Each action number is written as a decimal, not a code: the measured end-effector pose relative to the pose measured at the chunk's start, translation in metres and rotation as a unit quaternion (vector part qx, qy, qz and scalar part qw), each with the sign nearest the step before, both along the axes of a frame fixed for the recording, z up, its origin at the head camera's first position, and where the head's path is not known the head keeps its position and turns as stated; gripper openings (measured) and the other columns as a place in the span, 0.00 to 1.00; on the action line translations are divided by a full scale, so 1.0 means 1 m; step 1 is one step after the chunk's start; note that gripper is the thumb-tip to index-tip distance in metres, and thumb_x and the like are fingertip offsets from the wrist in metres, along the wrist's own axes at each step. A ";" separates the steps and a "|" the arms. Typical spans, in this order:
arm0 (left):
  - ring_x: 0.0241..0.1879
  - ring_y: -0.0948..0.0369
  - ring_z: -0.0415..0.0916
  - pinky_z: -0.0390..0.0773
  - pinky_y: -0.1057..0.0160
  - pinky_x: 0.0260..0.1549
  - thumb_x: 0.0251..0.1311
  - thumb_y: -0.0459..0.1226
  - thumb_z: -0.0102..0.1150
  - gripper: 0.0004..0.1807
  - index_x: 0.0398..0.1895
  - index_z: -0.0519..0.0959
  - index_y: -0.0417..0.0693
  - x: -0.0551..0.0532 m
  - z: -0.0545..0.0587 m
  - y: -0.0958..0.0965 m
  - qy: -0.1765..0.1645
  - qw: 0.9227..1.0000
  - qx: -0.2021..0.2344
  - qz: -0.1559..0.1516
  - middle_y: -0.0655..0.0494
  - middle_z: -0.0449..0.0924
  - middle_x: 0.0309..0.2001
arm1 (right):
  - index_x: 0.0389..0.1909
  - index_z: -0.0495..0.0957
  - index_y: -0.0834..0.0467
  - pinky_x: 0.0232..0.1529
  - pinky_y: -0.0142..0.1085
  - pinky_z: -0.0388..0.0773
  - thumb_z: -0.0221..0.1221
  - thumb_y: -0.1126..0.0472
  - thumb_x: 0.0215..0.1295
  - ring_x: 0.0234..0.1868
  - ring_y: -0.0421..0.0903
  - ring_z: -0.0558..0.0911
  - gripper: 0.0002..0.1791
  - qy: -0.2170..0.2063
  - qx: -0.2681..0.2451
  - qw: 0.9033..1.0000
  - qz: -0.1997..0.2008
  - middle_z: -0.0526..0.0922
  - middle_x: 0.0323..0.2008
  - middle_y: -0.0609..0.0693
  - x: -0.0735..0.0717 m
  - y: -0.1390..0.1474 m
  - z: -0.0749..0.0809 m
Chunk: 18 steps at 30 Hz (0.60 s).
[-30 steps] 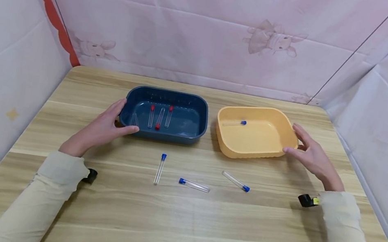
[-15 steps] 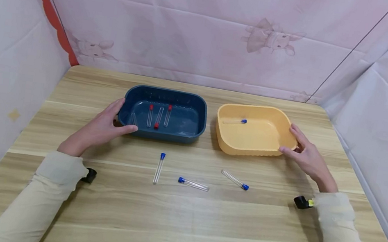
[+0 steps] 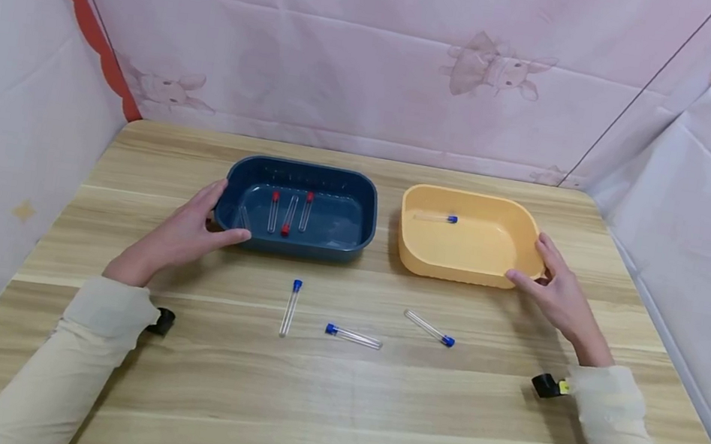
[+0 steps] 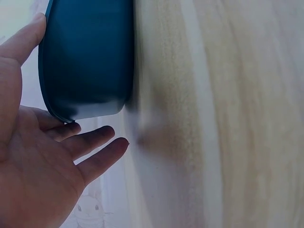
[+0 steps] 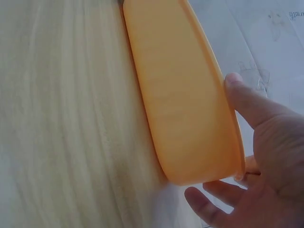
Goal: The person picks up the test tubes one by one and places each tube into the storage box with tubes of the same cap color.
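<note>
In the head view, my left hand (image 3: 179,239) grips the left end of a dark blue bin (image 3: 286,249), thumb at the front rim and index finger at the end. The left wrist view has its other fingers (image 4: 102,161) off the wall. My right hand (image 3: 563,300) holds the right end of a yellow bin (image 3: 451,272), thumb on the front rim (image 5: 235,80). Red-capped test tubes (image 3: 273,212) lie in the blue bin; another tube's cap is hidden by its front wall. One blue-capped test tube (image 3: 435,218) lies in the yellow bin.
On the wooden table (image 3: 328,415), in front of the bins, lie three more blue-capped tubes: one upright in view (image 3: 291,309), one sideways (image 3: 354,337), one slanted (image 3: 429,329). Printed cloth (image 3: 374,88) hangs behind and at both sides.
My right hand has turned the yellow bin, so its front edge now runs nearly level with the blue bin's. The tube inside shifted with it. The left hand and blue bin look unmoved.
</note>
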State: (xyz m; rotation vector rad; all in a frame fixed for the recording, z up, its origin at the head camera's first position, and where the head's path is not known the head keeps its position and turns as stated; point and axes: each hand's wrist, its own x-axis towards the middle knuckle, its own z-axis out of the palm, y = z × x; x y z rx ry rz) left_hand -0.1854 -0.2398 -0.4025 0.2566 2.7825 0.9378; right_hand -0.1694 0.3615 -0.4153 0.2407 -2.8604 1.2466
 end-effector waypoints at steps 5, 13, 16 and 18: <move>0.79 0.37 0.40 0.51 0.29 0.70 0.66 0.62 0.62 0.63 0.84 0.31 0.46 -0.001 0.000 0.000 0.003 1.000 -0.004 -0.004 0.38 0.32 0.83 | 0.81 0.43 0.67 0.57 0.12 0.61 0.65 0.55 0.73 0.77 0.68 0.56 0.50 0.004 0.006 1.000 -0.005 0.38 0.82 0.61 0.002 0.000 -0.001; 0.78 0.35 0.44 0.54 0.30 0.70 0.67 0.61 0.62 0.62 0.84 0.31 0.46 0.000 0.001 0.001 0.005 1.000 0.007 -0.005 0.38 0.32 0.83 | 0.81 0.44 0.67 0.59 0.14 0.63 0.67 0.57 0.71 0.75 0.69 0.59 0.51 0.012 -0.006 1.000 -0.008 0.43 0.81 0.65 0.005 -0.002 -0.001; 0.77 0.35 0.47 0.57 0.31 0.70 0.67 0.60 0.62 0.61 0.84 0.31 0.46 0.000 0.001 0.000 0.006 1.000 0.018 -0.006 0.39 0.32 0.83 | 0.81 0.44 0.67 0.59 0.16 0.64 0.67 0.58 0.70 0.75 0.69 0.60 0.51 0.015 -0.012 1.000 -0.008 0.43 0.81 0.66 0.007 -0.003 -0.002; 0.77 0.35 0.48 0.58 0.32 0.70 0.68 0.60 0.62 0.61 0.84 0.31 0.47 0.000 0.000 0.000 0.009 1.000 0.025 -0.007 0.40 0.32 0.83 | 0.81 0.44 0.67 0.59 0.17 0.66 0.67 0.59 0.70 0.74 0.69 0.60 0.51 0.015 -0.020 1.000 -0.007 0.43 0.81 0.67 0.009 -0.004 -0.003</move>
